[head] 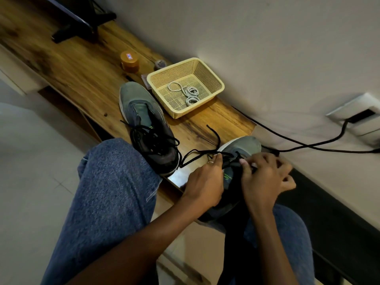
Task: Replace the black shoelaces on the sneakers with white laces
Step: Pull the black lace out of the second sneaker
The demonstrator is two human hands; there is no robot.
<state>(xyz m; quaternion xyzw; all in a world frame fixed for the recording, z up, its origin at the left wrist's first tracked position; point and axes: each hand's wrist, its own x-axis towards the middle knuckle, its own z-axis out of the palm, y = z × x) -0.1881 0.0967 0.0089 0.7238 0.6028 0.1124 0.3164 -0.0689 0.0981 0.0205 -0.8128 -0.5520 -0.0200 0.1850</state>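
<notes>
Pinching black lace (197, 154) — left hand (202, 182); right hand (265, 177) on sneaker (242, 147).

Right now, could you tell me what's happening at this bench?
A seated person is unlacing a grey sneaker at the bench edge: the left hand pinches its black lace, the right hand works at the eyelets. The second sneaker lies alongside, its laces loose. White laces wait coiled in the yellow basket.

Basket (207, 75) behind left sneaker (144, 124); laces (188, 91) inside; right sneaker (236, 157) probably at table (86, 75) edge.
</notes>
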